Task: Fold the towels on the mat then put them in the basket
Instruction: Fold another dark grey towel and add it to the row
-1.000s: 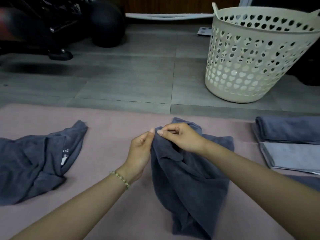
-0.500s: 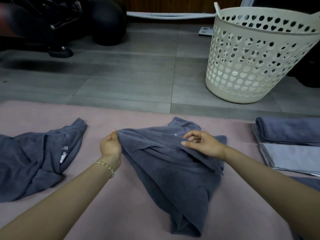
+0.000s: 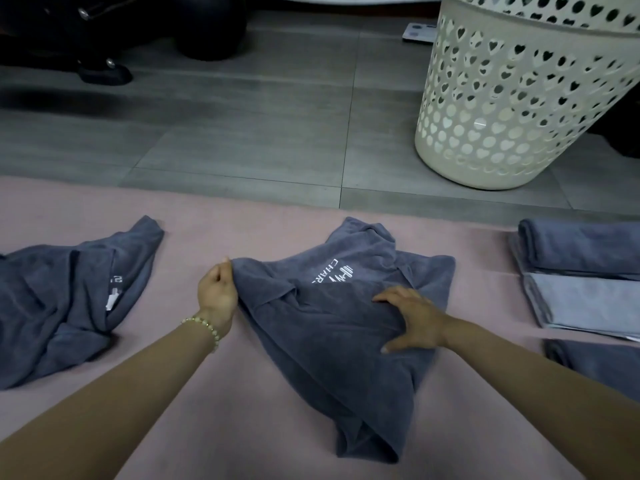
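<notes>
Pinches slate-blue terry towel with left hand, flattens with open right hand; folded grey-blue towels at three o'clock, unbasketed.

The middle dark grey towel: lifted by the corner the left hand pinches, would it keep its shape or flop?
Probably flops: the towel lies in soft creases, bunched at its near end. Likely light: the left hand holds a corner by a pinch alone. Unlikely to slide on the mat while the right hand presses it.
</notes>
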A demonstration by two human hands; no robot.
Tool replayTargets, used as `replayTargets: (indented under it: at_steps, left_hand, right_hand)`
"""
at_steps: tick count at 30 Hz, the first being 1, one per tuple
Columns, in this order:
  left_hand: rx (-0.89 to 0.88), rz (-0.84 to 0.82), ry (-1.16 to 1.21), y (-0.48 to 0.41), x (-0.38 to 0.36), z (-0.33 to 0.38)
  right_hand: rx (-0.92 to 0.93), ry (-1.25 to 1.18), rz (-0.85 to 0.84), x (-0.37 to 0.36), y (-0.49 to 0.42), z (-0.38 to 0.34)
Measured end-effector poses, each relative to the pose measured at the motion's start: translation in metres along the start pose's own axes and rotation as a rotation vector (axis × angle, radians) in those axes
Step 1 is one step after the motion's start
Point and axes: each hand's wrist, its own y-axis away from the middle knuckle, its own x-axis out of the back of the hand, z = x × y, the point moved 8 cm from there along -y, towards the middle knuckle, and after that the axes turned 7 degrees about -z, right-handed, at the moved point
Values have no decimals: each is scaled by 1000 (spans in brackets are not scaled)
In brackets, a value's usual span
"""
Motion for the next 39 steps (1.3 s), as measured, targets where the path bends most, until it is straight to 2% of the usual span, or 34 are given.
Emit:
replayTargets:
  at_steps: [2,5,7,10,13,14,17,20,24,29,32,35,39]
  left_hand:
    - [-20,-20,76,-4,-12,9]
    - [35,-102,228,-13,-41,13]
    - [58,-200,283,-20,-64,13]
    - [17,-262,216,-27,-94,13]
    - [-94,-234,40,-27,-117,18]
    - [-121,-224,10,-26,-122,20]
    - [-124,-233,-55,-34,-135,8]
    - [-108,-292,-194,-38,-144,-10]
    - [-165,-395,-377,-27,-148,-18]
    - [-138,-556,-429,-12,-145,-20]
    - [-86,-530,-273,-2,-131,-16]
    - [-60,-449,-110,-9,-118,-2]
    - [-135,-602,-13,6,-138,45]
  right_hand:
    - [9,55,24,-3,2,7]
    - [65,-9,125,5,6,18]
    - [53,-93,85,14,8,25]
    - [65,-498,89,44,18,25]
    - [115,-853,175,72,14,20]
    - [135,-858,235,81,7,18]
    - [119,-654,430,103,-28,14]
    - [19,-532,496,108,-75,21]
    - [-142,-503,471,105,-122,37]
    - [-67,-624,368,91,-130,16]
    - [99,-765,409,91,-99,-9]
    - [208,-851,292,84,-54,-37]
    - [288,-854,107,77,-3,-60]
